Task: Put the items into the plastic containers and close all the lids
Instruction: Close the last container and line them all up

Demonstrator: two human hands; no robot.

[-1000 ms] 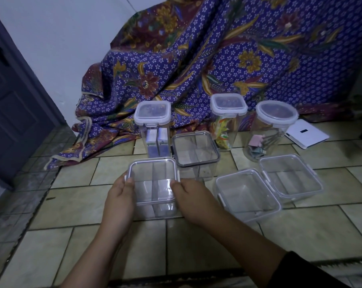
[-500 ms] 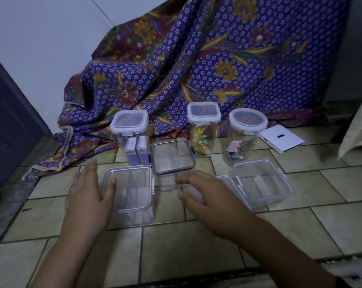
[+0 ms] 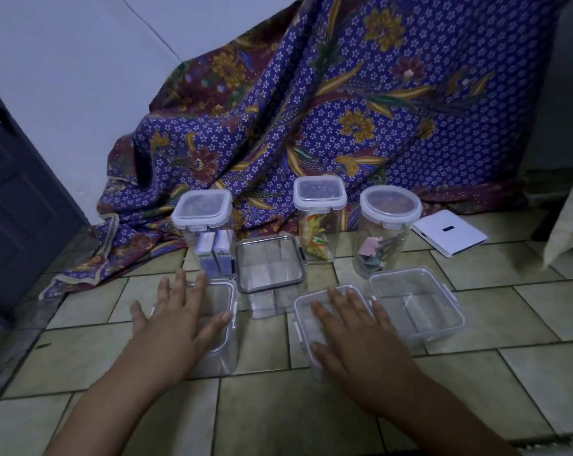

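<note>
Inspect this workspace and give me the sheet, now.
Surface: tiled floor.
Job's things: three lidded jars at the back hold items: left jar, middle jar, round jar. Grey-rimmed box and three clear boxes in front, contents unclear: left box, middle box, right box.
Clutter: white device on the floor.
Hands: left hand open over the left box; right hand open over the middle box.
Cables: nothing seen.
Surroundings: patterned cloth, wall, dark door.
</note>
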